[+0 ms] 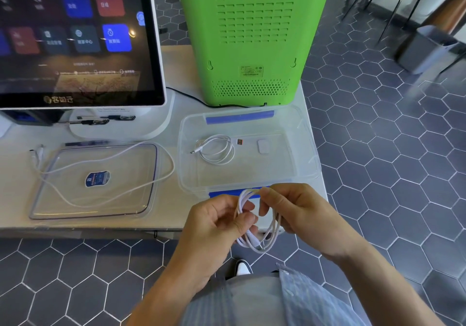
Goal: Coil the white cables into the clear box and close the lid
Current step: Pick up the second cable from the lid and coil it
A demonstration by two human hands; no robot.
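The person's left hand and right hand both pinch a looped white charging cable hanging lengthwise just before the open clear plastic box, right hand nearer it.

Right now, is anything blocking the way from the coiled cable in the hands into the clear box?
Nothing visible does. The clear plastic box sits open just beyond the hand-held white coiled cable; its transparent lid lies off to the left.

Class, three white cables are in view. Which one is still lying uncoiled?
The long cable sprawled loose across the clear lid. One coiled cable already lies in the box; both hands hold the other coil.
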